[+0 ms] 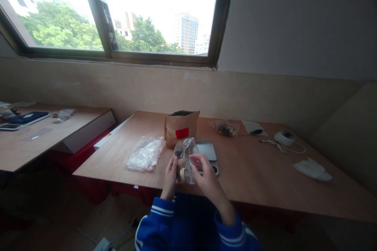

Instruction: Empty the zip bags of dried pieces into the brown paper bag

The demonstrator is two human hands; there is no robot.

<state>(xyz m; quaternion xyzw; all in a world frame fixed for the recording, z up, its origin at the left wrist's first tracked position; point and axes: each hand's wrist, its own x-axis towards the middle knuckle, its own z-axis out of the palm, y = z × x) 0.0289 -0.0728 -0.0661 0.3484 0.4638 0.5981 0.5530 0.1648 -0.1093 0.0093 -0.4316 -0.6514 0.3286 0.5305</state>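
Observation:
Between my two hands is a clear plastic bag [188,157] with dark and pale pieces inside; their kind is too small to tell. My left hand [170,173] is closed on the bag's left side. On the right side, my right hand [204,174] pinches the plastic with thumb and fingertips. A kitchen scale [207,151] sits just behind the right hand, partly hidden by hand and bag. Behind the bag stands an open brown paper bag [182,125] with a red label. To the left lies a pile of clear plastic bags [146,153].
Further back on the table is a filled clear bag [226,129]. A green-handled screwdriver [257,131] rests on white paper, near a white dome camera [284,138] with its cable. White crumpled tissue [312,169] lies at right. A second table [55,129] stands left, across a gap.

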